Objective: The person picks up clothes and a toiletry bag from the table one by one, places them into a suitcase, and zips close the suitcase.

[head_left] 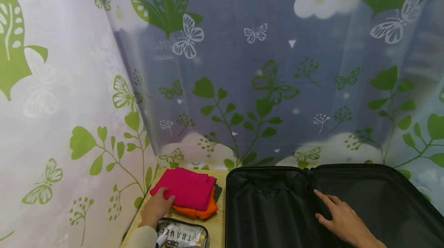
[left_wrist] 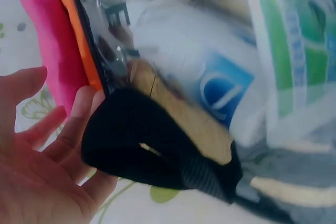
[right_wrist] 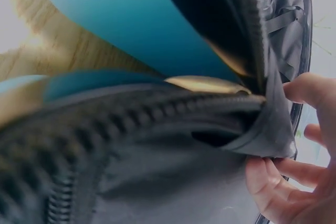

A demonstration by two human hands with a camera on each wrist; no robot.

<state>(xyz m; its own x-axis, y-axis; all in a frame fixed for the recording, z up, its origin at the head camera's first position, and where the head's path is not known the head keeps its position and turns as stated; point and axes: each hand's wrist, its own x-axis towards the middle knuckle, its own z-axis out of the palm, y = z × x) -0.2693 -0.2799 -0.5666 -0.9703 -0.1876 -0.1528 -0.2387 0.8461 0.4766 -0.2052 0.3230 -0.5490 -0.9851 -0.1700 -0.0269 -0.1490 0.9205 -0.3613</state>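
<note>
Left hand (head_left: 156, 205) loosely spread, fingers apart, at the near-left corner of a folded pink cloth (head_left: 187, 188) — whether it has any hold on it, cannot tell. Pink cloth lies ahead and to the right of that hand, on top of an orange cloth (head_left: 204, 214), with a dark green cloth (head_left: 217, 192) showing at the far side of the stack. Clear pouch (head_left: 184, 232) printed TRAVEL sits just right of the same wrist, nearer the body; its black strap (left_wrist: 131, 124) loops close beside the fingers, a white bottle (left_wrist: 173, 40) with blue marking inside. Tabletop (head_left: 218, 236) wood-grained. Right hand (head_left: 341, 217) wide, thumb well off the fingers, over an open black suitcase (head_left: 274, 217) — one half left of it, the other to its right. Zip (right_wrist: 136, 111) beside that hand; contact uncertain. Beyond both hands, a leaf-and-butterfly curtain (head_left: 222, 55).
</note>
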